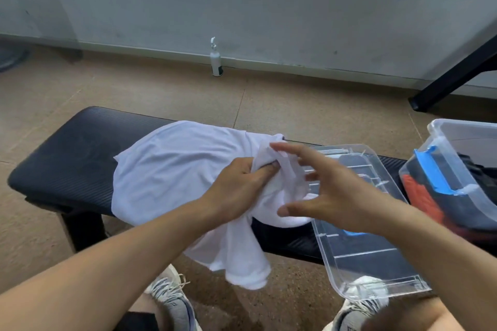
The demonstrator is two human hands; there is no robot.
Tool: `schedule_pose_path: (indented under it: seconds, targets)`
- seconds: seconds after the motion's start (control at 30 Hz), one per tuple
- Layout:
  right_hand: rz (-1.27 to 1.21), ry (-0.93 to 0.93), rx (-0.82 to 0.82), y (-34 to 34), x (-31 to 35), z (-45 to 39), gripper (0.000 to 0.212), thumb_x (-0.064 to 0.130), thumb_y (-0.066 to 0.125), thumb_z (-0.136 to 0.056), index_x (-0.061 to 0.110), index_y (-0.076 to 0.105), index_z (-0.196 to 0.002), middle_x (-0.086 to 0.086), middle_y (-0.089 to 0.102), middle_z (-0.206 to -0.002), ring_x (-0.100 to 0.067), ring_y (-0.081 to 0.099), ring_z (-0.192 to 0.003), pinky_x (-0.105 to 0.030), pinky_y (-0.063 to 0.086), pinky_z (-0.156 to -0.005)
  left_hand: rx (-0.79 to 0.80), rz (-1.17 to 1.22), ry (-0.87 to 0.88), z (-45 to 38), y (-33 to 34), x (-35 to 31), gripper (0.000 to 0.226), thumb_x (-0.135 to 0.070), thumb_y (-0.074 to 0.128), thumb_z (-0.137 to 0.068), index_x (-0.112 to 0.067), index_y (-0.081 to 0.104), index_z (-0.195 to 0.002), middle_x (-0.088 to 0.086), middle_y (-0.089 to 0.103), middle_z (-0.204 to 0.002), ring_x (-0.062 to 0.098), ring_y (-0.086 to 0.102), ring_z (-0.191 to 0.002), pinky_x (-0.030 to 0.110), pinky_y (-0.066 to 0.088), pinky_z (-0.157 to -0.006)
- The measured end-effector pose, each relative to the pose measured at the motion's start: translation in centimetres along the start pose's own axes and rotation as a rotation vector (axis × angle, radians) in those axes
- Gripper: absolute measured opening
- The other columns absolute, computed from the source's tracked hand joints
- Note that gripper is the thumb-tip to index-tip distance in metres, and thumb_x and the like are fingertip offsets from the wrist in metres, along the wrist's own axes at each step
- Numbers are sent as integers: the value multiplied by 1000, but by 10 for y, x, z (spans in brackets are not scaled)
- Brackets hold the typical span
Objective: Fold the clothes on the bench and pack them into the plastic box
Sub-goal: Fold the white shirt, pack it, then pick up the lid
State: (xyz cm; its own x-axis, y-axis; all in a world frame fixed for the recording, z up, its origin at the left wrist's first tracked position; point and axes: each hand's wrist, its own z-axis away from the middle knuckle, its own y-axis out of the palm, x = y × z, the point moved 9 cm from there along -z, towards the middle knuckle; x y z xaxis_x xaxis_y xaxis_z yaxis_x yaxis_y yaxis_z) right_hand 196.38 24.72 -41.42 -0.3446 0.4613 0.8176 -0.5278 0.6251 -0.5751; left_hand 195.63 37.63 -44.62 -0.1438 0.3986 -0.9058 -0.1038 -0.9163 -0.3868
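Note:
A white T-shirt (172, 169) lies crumpled across the middle of the black padded bench (72, 158), one part hanging over the near edge. My left hand (242, 185) grips a bunched fold of the shirt near its right end. Just right of it, my right hand (330, 191) hovers with fingers spread, holding nothing. The clear plastic box (457, 169) with a blue latch stands at the far right and holds dark and orange clothes.
The box's clear lid (371, 258) rests on the bench's right part and sticks out over the near edge. A white pump bottle (216, 59) stands by the wall. A black table leg (451, 80) slants at the right. My shoes (172, 301) are below.

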Motion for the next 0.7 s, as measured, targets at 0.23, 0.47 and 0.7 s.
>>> schedule_pose_path:
  seconds: [0.23, 0.47, 0.7]
  targets:
    - [84, -10, -390, -29, -11, -12, 21, 8, 67, -91, 28, 72, -91, 18, 65, -70, -2, 60, -67, -16, 41, -62, -147, -198, 88, -8, -23, -1, 24, -28, 72, -84, -24, 59, -103, -11, 64, -85, 10, 60, -73, 22, 43, -61]
    - [-131, 31, -620, -57, -8, 2, 19, 28, 59, -100, 21, 69, -84, -1, 71, -71, -30, 70, -66, -51, 58, -54, -472, -620, 428, -4, -64, -21, 68, -2, 64, -73, -21, 53, -137, 3, 56, -123, 24, 57, -108, 35, 47, -79]
    - [-28, 161, -521, -61, -24, -3, 48, 62, 68, -80, 14, 67, -83, -5, 69, -74, -27, 67, -71, -47, 57, -60, -513, -500, 502, 12, -62, -36, 30, -12, 49, -81, -23, 71, -99, -11, 64, -99, 14, 59, -88, 31, 47, -64]
